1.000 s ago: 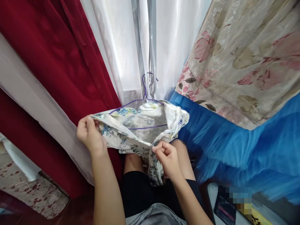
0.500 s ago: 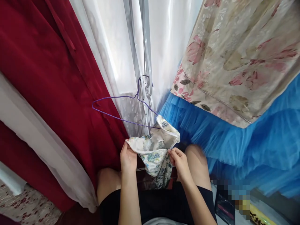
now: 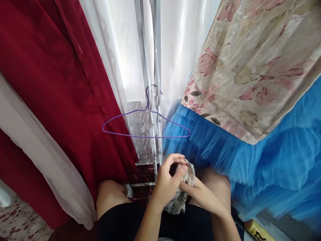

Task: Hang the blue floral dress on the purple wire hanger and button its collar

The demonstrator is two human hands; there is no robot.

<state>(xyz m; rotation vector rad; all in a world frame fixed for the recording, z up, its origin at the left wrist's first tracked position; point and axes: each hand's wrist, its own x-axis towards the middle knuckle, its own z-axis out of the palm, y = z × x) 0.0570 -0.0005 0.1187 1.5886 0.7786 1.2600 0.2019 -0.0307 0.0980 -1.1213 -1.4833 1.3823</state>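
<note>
Biggest first — a deep-red hanging cloth (image 3: 62, 83) fills the left side, and a bright blue tulle skirt (image 3: 250, 167) billows at the right below a beige cloth with pink flowers (image 3: 250, 73). White sheer fabric (image 3: 175, 50) glows between them, straight ahead. Down at the lap sit the person's black shorts (image 3: 130, 217). Over them, in the middle of it all, a slim purple wire hanger (image 3: 145, 137) hangs with its long bar running left to right, beside grey strips (image 3: 157, 33).

Now the work: a small white garment with a blue-green floral print (image 3: 178, 202) is bunched just above the lap, nearer the person than the hanger and well clear of its wire. Its length drops from a raised, pale edge toward the shorts. The left hand (image 3: 170, 177) comes at it from the left and is the nearer one to the hanger; thumb and fingers curve into a C, tips against that edge, but whether this grip pinches I can't tell. The right hand (image 3: 197, 188) meets the cloth from the right, fingers partly hidden — no telling its grip either.
</note>
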